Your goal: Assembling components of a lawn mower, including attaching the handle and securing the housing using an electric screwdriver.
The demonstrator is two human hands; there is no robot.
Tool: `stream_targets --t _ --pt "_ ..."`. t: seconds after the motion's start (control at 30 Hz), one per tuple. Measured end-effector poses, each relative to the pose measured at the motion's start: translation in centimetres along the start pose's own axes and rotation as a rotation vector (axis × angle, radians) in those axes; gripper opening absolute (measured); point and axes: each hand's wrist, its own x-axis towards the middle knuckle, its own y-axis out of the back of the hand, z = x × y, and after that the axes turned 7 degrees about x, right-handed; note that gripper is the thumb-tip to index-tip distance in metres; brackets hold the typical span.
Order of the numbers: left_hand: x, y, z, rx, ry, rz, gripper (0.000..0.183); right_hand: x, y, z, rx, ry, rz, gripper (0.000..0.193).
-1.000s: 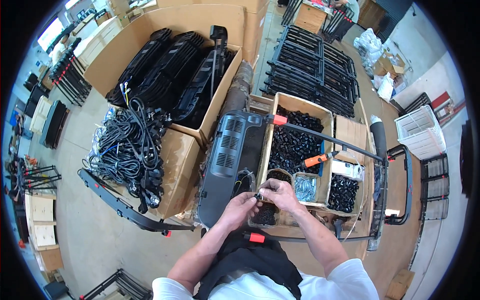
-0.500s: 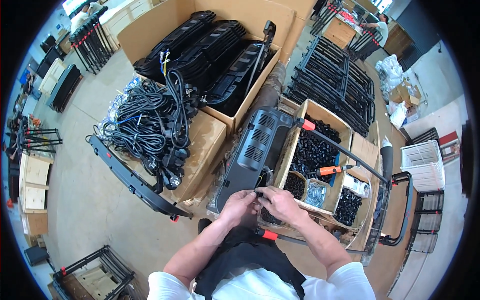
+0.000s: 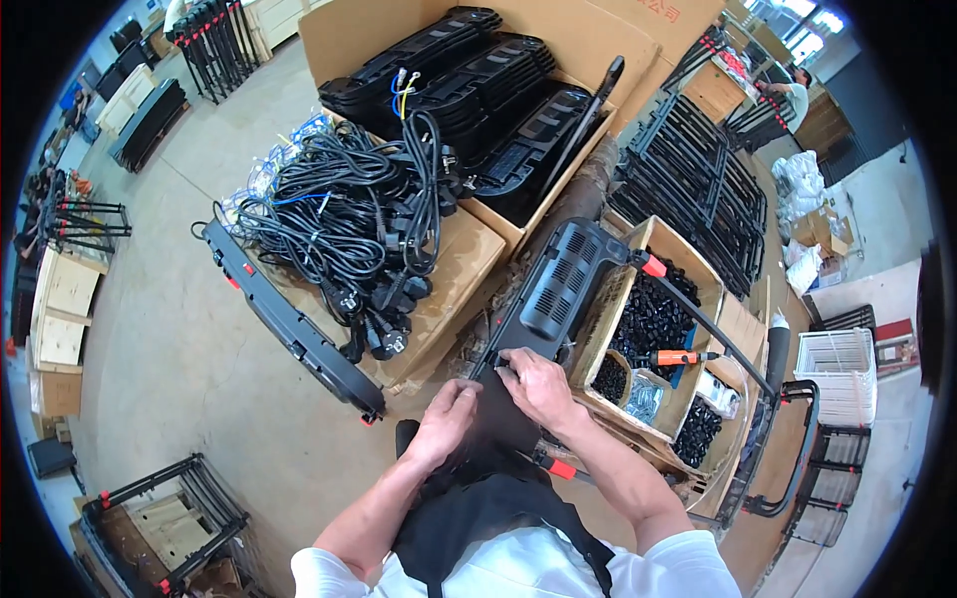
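A long black plastic housing (image 3: 566,289) with vent slots lies in front of me, joined to a frame with black tubes and red ends. My left hand (image 3: 448,421) is at its near left edge, fingers curled and pressed together; whatever they grip is hidden. Just right of it, my right hand (image 3: 538,389) rests over the housing, thumb and fingers drawn in around something dark that I cannot make out. Right of the housing stands a parts box (image 3: 653,429) with small black pieces (image 3: 653,314), silver screws (image 3: 646,397) and an orange-and-black screwdriver (image 3: 678,357).
Coiled black power cords (image 3: 339,209) are heaped on a carton (image 3: 454,289) at the left. Behind it, an open carton (image 3: 638,60) holds stacked black covers (image 3: 478,90). A curved black part (image 3: 289,324) leans at the carton's left. Black tube frames (image 3: 698,179) are stacked beyond the parts box.
My hands, which were together over a small dark piece by the parts box, have moved apart to the housing's left edge. The view has shifted, so the cartons appear further right.
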Motion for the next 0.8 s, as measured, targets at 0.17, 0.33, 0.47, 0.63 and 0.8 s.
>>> stream_targets --t 0.17,0.33,0.47,0.63,0.8 --pt "-0.4 2.2 -1.1 -0.049 0.02 -0.011 0.023 1.0 -1.8 -0.1 -0.065 -0.027 -0.041 0.024" --pt "-0.1 3.5 -0.5 0.055 0.041 -0.144 0.028 1.3 -1.2 -1.1 -0.086 -0.097 -0.13 0.026" --pt "0.1 3.0 0.5 -0.195 0.015 -0.134 0.03 1.5 -0.8 -1.8 -0.032 -0.22 -0.14 0.029" --pt "1.5 2.8 0.9 -0.269 0.05 -0.179 0.035 1.7 -0.6 -0.8 -0.002 -0.233 -0.142 0.027" --pt "3.4 2.1 -0.4 -0.159 0.016 -0.146 0.04 1.1 -1.6 -0.1 -0.009 -0.116 -0.093 0.027"
